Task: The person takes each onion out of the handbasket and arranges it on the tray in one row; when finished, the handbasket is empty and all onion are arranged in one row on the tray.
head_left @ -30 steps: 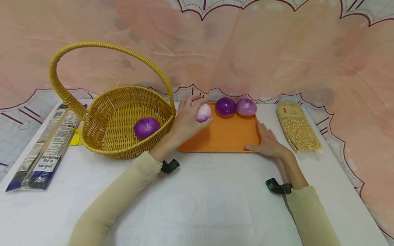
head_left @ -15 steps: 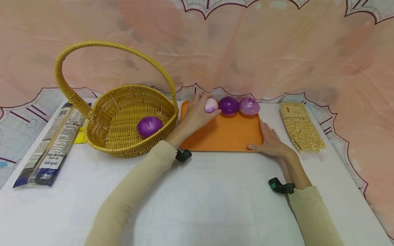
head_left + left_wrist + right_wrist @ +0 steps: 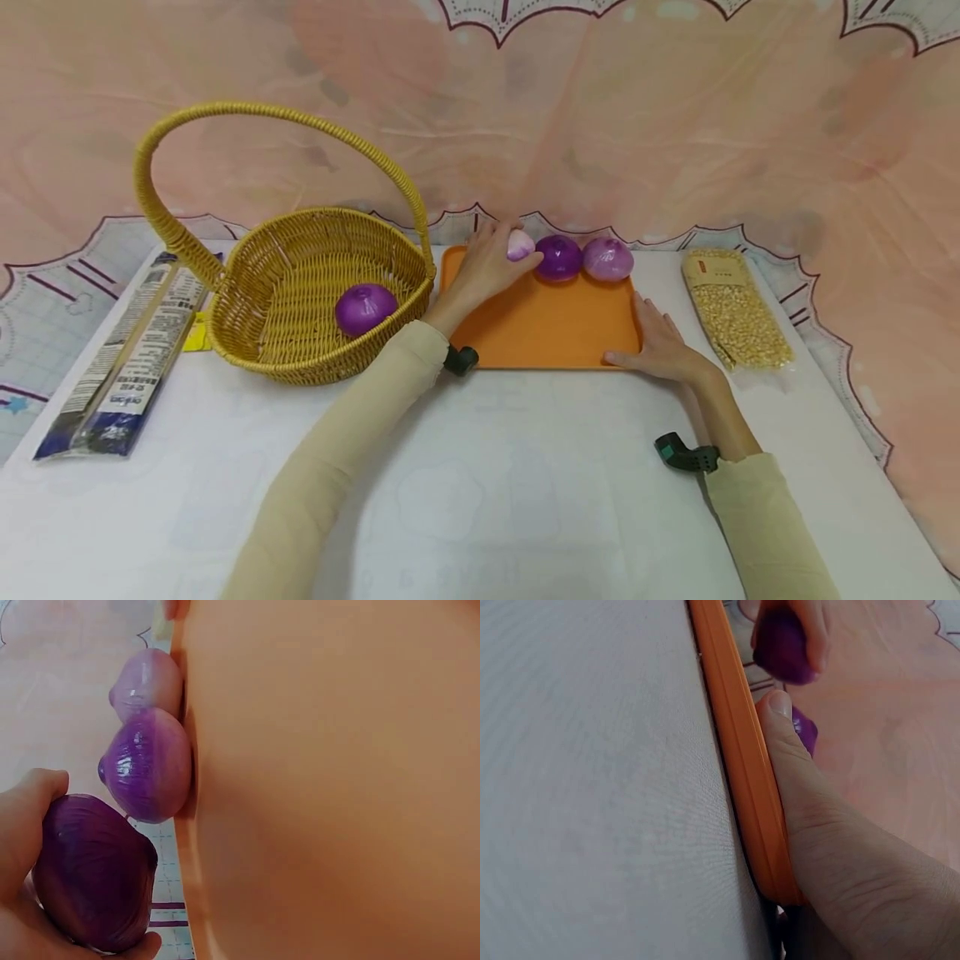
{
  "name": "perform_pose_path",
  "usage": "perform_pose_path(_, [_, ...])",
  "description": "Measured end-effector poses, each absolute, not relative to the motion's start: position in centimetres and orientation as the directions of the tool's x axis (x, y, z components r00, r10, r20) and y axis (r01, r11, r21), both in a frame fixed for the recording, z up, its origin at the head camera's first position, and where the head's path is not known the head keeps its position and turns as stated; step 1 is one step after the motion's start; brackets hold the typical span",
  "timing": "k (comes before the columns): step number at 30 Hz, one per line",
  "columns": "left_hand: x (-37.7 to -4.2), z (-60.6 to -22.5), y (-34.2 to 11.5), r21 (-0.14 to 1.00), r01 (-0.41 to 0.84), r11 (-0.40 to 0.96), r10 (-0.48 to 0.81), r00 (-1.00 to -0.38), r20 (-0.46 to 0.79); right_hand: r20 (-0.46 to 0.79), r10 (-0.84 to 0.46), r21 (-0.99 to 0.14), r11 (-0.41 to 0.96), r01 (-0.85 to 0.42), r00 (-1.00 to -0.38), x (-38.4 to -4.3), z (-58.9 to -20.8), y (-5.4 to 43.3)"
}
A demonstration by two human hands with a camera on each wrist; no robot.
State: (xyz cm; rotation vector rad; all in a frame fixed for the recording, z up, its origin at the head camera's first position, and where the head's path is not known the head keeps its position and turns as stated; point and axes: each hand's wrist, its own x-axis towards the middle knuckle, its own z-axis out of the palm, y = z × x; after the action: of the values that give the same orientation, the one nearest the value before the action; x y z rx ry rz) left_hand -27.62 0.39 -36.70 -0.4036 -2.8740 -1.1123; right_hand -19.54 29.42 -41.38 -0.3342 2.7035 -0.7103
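Note:
My left hand [image 3: 487,262] grips an onion [image 3: 520,245], pale on the side seen from the head and dark purple in the left wrist view, over the tray's back left part. Just right of it, a dark purple onion [image 3: 558,257] and a lighter purple onion [image 3: 608,259] sit side by side along the back edge of the orange tray [image 3: 547,333]. At the tray's front right corner rests my right hand [image 3: 660,346], its fingers extended along the side and its thumb [image 3: 780,727] on the front rim. Another purple onion [image 3: 365,309] lies in the wicker basket [image 3: 292,292].
The basket's tall arched handle [image 3: 277,112] rises left of the tray. Beyond the basket lie long printed packets [image 3: 123,367] and a small yellow piece [image 3: 197,333]. A bag of yellow kernels [image 3: 735,312] lies right of the tray. Patterned cloth [image 3: 675,125] hangs behind the white table.
My left hand has carried the held onion right and back, close to the dark purple onion on the tray. The right hand stays at the tray's corner.

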Motion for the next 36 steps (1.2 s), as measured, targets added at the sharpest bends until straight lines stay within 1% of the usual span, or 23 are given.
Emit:
perform_pose_path(11, [-28.4, -37.6, 0.2, 0.679, 0.227, 0.698, 0.221, -0.970, 0.097, -0.251, -0.302, -0.524, 0.841, -0.133, -0.920, -19.5, -41.5, 29.4])
perform_pose_path(18, [-28.8, -38.0, 0.4, 0.699, 0.200, 0.686, 0.224, -0.973, 0.059, -0.258, -0.290, -0.522, 0.844, -0.120, -0.921, -19.3, -41.7, 29.6])
perform_pose_path(28, [-29.2, -38.0, 0.8, 0.667, 0.223, 0.711, 0.233, -0.969, 0.076, -0.247, -0.295, -0.519, 0.844, -0.131, -0.923, -19.3, -41.4, 29.4])
perform_pose_path(36, [-29.3, -38.0, 0.8, 0.655, 0.226, 0.721, 0.249, -0.967, 0.060, -0.247, -0.295, -0.506, 0.852, -0.137, -0.923, -19.6, -41.7, 29.6])
